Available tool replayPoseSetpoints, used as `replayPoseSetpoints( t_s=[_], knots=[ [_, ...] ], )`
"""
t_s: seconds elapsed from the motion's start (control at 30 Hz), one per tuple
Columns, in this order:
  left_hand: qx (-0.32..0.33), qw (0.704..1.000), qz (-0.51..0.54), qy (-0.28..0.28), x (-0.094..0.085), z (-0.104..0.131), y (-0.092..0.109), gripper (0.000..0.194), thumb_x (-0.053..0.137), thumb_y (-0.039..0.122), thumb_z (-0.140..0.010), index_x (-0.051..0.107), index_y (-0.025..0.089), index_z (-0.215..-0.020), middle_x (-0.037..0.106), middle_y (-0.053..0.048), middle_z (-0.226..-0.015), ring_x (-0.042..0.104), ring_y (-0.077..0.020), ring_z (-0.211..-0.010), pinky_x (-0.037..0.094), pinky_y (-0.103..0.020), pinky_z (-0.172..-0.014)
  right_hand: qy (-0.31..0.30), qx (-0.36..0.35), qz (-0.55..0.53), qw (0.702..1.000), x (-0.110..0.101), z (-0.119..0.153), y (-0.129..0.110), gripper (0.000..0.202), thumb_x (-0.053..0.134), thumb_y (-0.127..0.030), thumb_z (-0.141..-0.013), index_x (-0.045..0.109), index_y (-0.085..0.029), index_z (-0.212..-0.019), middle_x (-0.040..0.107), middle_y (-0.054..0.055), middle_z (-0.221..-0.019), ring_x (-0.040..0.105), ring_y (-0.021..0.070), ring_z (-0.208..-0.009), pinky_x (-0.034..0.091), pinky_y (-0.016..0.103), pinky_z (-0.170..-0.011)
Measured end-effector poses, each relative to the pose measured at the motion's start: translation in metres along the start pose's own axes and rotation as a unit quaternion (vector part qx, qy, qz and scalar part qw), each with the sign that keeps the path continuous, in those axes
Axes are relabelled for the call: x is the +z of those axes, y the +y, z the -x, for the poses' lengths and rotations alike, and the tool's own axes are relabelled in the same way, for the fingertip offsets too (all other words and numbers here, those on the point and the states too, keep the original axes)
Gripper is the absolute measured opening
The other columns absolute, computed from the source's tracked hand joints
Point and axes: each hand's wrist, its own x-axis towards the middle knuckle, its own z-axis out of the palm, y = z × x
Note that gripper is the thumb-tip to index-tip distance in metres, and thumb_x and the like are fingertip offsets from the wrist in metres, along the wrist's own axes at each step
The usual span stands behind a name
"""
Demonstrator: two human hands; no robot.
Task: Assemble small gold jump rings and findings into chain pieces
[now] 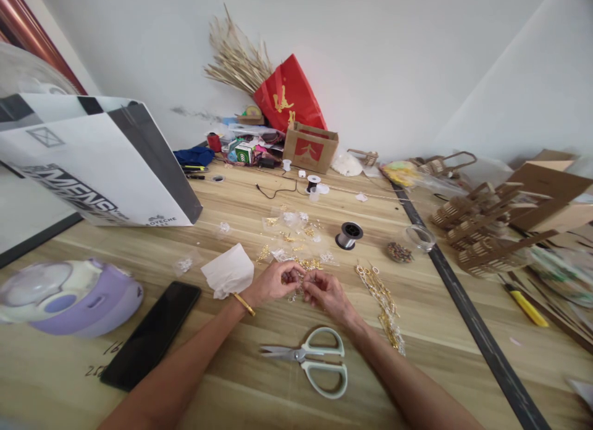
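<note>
My left hand (278,280), with a gold bangle (243,303) at its wrist, is closed in a pinch. Close beside it, my right hand (328,294) is pinching too, thumb against forefinger. Small silver and gold bits show between and under the fingertips; what each hand holds is too small to make out. Just beyond the fingers lie loose gold beads (315,263) and small clear bags of white beads (291,219). Scissors (302,354) with pale green handles rest on the table below my hands. To the right, gold and silver beaded chains (380,300) lie in a bunch.
A spool of clear line (349,235) and an open jar of dark beads (401,251) stand at right. At left are a white tissue (229,269), a black phone (152,334), a purple device (92,300) and a large paper bag (115,170). Woven baskets (482,226) stand far right.
</note>
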Motion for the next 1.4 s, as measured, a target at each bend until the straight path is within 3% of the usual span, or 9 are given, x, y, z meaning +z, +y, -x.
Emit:
replayPoseSetpoints(
  t_s=[0.27, 0.77, 1.4],
  knots=[
    [-0.011, 0.997, -0.078, 0.007, -0.0040, -0.0026, -0.0035, 0.008, 0.060, 0.018, -0.075, 0.066, 0.013, -0.075, 0.064, -0.002, -0.067, 0.053, -0.0105, -0.060, 0.041, -0.020, -0.058, -0.004, 0.002, -0.007, 1.000, -0.0030, -0.0012, 0.0033, 0.030, 0.062, -0.045, -0.076, 0.057, -0.016, -0.077, 0.058, -0.002, -0.054, 0.052, 0.0096, -0.046, 0.043, 0.020, -0.045],
    [-0.038, 0.999, 0.021, -0.028, -0.0076, -0.0001, -0.0042, 0.017, 0.057, 0.026, -0.079, 0.065, 0.011, -0.080, 0.059, 0.000, -0.065, 0.050, -0.0099, -0.060, 0.041, -0.019, -0.059, -0.001, 0.005, -0.035, 0.999, -0.0032, -0.0029, 0.0054, 0.031, 0.065, -0.046, -0.074, 0.058, -0.015, -0.078, 0.058, -0.002, -0.054, 0.053, 0.0094, -0.046, 0.043, 0.020, -0.044],
    [-0.048, 0.997, 0.054, -0.038, -0.0081, -0.0008, -0.0041, 0.021, 0.056, 0.029, -0.080, 0.064, 0.010, -0.080, 0.057, 0.000, -0.062, 0.048, -0.0091, -0.057, 0.038, -0.019, -0.055, -0.012, 0.015, -0.068, 0.998, -0.0031, -0.0034, 0.0031, 0.034, 0.068, -0.047, -0.071, 0.059, -0.015, -0.074, 0.057, -0.002, -0.055, 0.053, 0.0089, -0.046, 0.043, 0.019, -0.043]
  ],
)
